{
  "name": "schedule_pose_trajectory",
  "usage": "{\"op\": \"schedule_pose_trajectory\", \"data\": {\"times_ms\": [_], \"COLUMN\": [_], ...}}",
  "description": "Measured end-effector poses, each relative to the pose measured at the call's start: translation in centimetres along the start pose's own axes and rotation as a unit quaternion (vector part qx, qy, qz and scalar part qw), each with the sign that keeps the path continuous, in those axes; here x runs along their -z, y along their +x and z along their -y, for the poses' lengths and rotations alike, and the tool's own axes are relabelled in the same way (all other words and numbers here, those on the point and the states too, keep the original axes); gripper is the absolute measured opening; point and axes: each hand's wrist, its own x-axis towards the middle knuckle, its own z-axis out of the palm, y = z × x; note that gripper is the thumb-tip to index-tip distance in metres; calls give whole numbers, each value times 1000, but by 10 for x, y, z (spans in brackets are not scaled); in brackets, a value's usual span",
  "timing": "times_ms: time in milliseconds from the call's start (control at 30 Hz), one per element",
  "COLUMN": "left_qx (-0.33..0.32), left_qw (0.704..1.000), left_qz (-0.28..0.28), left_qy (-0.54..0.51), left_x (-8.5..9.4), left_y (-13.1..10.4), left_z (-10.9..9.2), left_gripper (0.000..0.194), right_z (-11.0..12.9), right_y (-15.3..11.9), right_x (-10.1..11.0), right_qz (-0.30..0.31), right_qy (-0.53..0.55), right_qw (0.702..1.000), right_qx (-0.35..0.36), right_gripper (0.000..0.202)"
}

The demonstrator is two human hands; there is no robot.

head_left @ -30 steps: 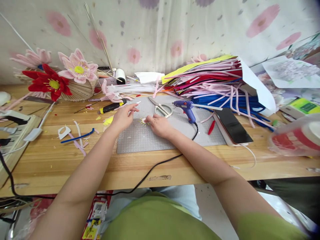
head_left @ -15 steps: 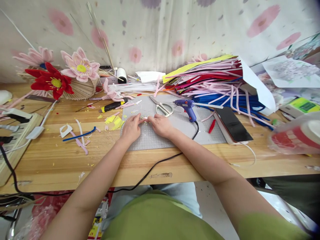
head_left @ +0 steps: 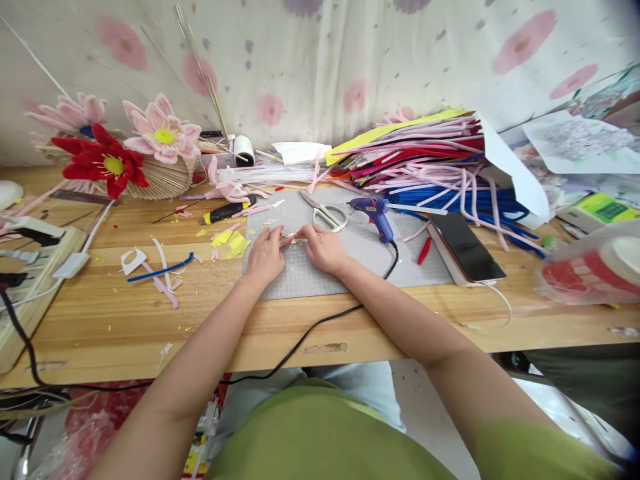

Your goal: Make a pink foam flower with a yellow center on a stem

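Note:
Over the grey cutting mat (head_left: 300, 280), my left hand (head_left: 267, 255) and my right hand (head_left: 323, 248) meet at the fingertips. Between them is a small flower stamen piece (head_left: 294, 236) with thin pale-yellow spikes; fingers of both hands pinch it, and partly hide it. Just behind my right hand lie scissors (head_left: 330, 217) with pale handles. A purple glue gun (head_left: 379, 217) rests farther right with a clear glue stick in its back. Yellow paper scraps (head_left: 235, 245) are scattered left of my left hand.
Finished fuzzy flowers, one red (head_left: 107, 163) and one pink (head_left: 164, 135), stand at the back left. Bundled pipe cleaners (head_left: 425, 153) fill the back right. A phone (head_left: 465, 247), a bagged cup (head_left: 595, 267), a power strip (head_left: 35, 287) and a black cord (head_left: 320, 323) surround the work area.
Both hands stay together at nearly the same spot on the mat, with small finger movements around the stamen piece. The whole view has shifted slightly.

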Motion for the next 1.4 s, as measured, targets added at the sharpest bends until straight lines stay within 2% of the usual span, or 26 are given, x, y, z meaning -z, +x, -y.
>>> {"op": "schedule_pose_trajectory", "data": {"times_ms": [100,233,367,467,600,733,867,1067,1400], "left_qx": [-8,-23,-50,-58,-43,-29,-42,-72,-13], "left_qw": [1000,1000,998,998,999,999,999,996,1000], "left_qz": [0,-9,-29,-30,-7,-9,-22,-44,-29], "left_qy": [-1,-5,-18,-12,16,25,16,-7,2], "left_x": [-1,-2,-1,1,2,2,1,-2,-3], "left_y": [0,-2,-3,-5,-8,-9,-8,-4,-1], "left_z": [0,0,1,0,-2,-3,-2,0,-2], "left_gripper": [55,57,66,66,60,57,54,64,54], "right_z": [-1,-1,3,6,4,2,3,4,3], "right_y": [-1,-2,-2,-3,-5,-4,-1,-1,1], "right_x": [1,2,5,6,6,5,5,2,-2], "right_qz": [-7,34,48,57,53,18,35,43,13], "right_qy": [-2,-29,-52,-73,-65,-38,-48,-75,-39], "right_qw": [1000,999,997,996,996,999,998,996,999], "right_qx": [7,19,11,11,9,-5,-6,2,-6], "right_gripper": [30,27,26,28,27,32,29,28,30]}}
